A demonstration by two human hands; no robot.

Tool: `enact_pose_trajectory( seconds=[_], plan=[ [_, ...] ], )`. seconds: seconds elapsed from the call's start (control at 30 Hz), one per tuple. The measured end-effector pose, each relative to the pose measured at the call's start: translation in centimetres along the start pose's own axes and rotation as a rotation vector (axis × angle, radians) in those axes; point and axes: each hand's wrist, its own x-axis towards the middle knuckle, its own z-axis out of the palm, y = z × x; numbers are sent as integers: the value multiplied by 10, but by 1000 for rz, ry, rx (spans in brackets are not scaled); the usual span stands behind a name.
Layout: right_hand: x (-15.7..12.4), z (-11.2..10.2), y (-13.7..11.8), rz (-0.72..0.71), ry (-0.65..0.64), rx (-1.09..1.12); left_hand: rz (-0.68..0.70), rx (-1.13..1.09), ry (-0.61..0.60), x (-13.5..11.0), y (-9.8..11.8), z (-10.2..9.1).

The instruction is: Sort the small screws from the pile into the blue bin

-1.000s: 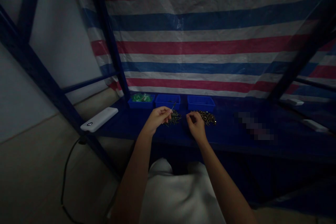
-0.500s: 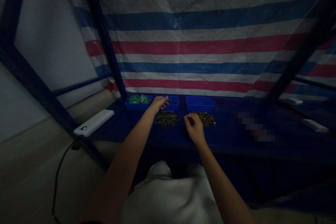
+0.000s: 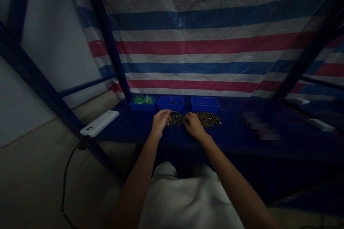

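My left hand (image 3: 160,121) is at the left edge of a pile of long, thin silvery screws or nails (image 3: 176,119). Its fingers are pinched together; what they hold, if anything, is too small to make out. Between that pile and a heap of short brass-coloured fasteners (image 3: 211,118), my right hand (image 3: 194,126) is bent down with closed fingers, its fingertips by the silvery pile. Whatever is in them is hidden. Behind the left pile stands a blue tray (image 3: 170,107) with a thin piece in it.
A second blue tray (image 3: 205,108) stands behind the brass heap. At left, another blue tray (image 3: 143,108) holds green and whitish pieces. A white power-bank-like device (image 3: 100,123) lies on the blue table (image 3: 231,139). Blue frame posts (image 3: 114,48) flank the striped sheet.
My left hand has come back from the middle tray to the silvery pile, now closer to me. My right hand has shifted left from the brass heap toward that pile.
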Motion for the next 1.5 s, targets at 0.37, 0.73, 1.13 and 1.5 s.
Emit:
enact_pose_trajectory(
  seconds=[0.37, 0.73, 1.13, 1.5],
  plan=[
    [25, -17, -14, -210, -373, -442, 42, -16, -8, -20, -25, 7],
    [33, -20, -2, -31, -102, 285, 170, 71, 6, -25, -27, 9],
    [12, -15, -30, 341, -29, 1427, 173, -12, -127, -34, -4, 26],
    [8, -11, -28, 361, 167, 1347, 112, 6, -112, -31, -3, 30]
  ],
)
